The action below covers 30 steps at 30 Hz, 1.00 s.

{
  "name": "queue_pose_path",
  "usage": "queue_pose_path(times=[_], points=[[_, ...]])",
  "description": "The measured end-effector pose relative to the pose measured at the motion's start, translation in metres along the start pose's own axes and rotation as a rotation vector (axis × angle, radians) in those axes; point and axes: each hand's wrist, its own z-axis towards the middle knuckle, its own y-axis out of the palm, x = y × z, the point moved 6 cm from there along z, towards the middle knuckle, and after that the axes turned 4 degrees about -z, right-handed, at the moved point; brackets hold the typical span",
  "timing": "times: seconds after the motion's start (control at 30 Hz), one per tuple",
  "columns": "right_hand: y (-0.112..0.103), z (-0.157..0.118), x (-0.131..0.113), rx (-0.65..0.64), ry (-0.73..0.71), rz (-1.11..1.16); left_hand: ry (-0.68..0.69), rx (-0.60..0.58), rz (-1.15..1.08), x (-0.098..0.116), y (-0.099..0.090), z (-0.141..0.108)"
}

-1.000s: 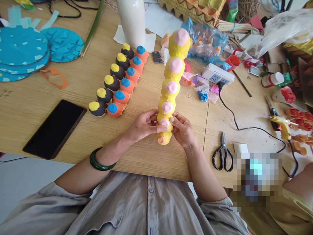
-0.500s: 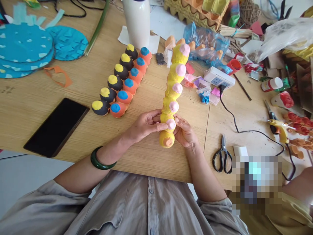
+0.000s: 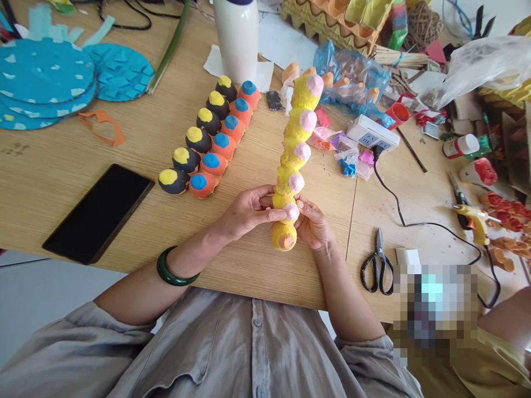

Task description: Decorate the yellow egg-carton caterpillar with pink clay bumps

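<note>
head view: left hand (image 3: 249, 213) and right hand (image 3: 313, 224) hold a yellow painted egg-carton strip (image 3: 292, 149) in a narrow, steady grip at its near end, clear of the worktop (image 3: 315, 276).

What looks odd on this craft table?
The yellow painted egg-carton strip, held between the left hand and right hand, stands out: its end cup shows an orange patch, whereas the cups above it carry pink tops.

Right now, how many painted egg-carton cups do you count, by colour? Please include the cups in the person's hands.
Black cups with yellow tops: 6
Orange cups with blue tops: 6
Yellow cups with pink tops: 5
Yellow cup with orange top: 1
Total: 18
</note>
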Motion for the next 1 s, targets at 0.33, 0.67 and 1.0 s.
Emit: queue_pose_path(times=[0.33,0.67,1.0], points=[[0.002,-0.002,0.0,-0.005,0.023,-0.029,-0.034,0.012,-0.07,0.004,0.005,0.002],[0.002,-0.004,-0.006,0.064,-0.045,-0.055,-0.078,-0.044,-0.124,0.001,0.005,0.003],[0.014,-0.017,-0.023,0.179,-0.309,-0.321,-0.098,-0.001,-0.198,0.002,0.0,-0.001]])
